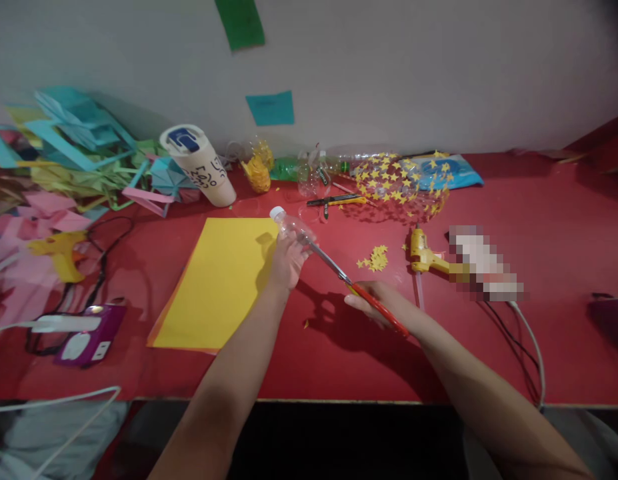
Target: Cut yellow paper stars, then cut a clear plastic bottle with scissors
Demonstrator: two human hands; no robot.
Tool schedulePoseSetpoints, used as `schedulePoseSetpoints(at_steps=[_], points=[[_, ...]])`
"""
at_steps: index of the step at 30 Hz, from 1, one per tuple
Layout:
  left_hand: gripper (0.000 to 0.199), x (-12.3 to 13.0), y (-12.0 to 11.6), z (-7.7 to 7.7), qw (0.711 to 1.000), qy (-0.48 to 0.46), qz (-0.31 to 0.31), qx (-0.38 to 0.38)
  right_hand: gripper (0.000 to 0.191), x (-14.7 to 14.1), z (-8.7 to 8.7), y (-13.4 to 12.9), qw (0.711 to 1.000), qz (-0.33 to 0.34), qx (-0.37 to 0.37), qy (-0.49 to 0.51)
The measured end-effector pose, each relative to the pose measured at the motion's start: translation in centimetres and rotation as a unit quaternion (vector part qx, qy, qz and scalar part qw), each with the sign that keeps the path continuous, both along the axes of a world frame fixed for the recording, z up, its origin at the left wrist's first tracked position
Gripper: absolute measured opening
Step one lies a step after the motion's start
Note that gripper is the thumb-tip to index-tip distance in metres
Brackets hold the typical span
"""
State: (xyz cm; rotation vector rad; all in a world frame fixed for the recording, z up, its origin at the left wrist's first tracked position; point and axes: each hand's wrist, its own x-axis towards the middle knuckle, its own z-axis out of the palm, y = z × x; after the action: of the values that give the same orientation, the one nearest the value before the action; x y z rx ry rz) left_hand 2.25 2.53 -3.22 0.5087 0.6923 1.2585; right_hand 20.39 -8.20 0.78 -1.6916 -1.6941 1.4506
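My left hand point(289, 257) is closed around a clear plastic bottle top point(297, 229) with a white cap, held tilted over the right edge of the yellow paper sheets point(213, 280). In my right hand point(383, 300) is a pair of scissors point(345, 277) with red handles. Their blades point up and left and reach the bottle piece by my left fingers. Whether the blades are inside the plastic or beside it, I cannot tell. Small yellow stars point(376, 258) lie in a pile to the right of the scissors.
A yellow glue gun point(423, 252) lies at right near a pixelated object point(486, 263); another glue gun point(63, 257) is at left by a purple power strip point(91, 333). Along the wall stand a white cup point(201, 170), star-covered plastic point(393, 177) and folded paper pieces point(83, 140). Cables cross the red table point(339, 373).
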Motion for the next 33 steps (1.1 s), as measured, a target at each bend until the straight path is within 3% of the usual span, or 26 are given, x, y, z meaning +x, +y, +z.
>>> schedulePoseSetpoints(at_steps=[5, 13, 33], points=[[0.026, -0.01, 0.05, -0.01, 1.000, -0.006, -0.010, -0.004, 0.059, -0.17, 0.06, -0.15, 0.998, -0.014, -0.040, 0.052], [0.024, 0.17, -0.07, 0.02, 1.000, 0.005, -0.013, 0.004, 0.059, -0.29, -0.48, -0.21, 0.996, -0.010, -0.042, 0.081], [0.018, 0.49, -0.19, 0.12, 1.000, 0.000, -0.015, -0.009, 0.062, -0.85, -0.02, -0.05, 0.993, -0.038, -0.069, 0.084]])
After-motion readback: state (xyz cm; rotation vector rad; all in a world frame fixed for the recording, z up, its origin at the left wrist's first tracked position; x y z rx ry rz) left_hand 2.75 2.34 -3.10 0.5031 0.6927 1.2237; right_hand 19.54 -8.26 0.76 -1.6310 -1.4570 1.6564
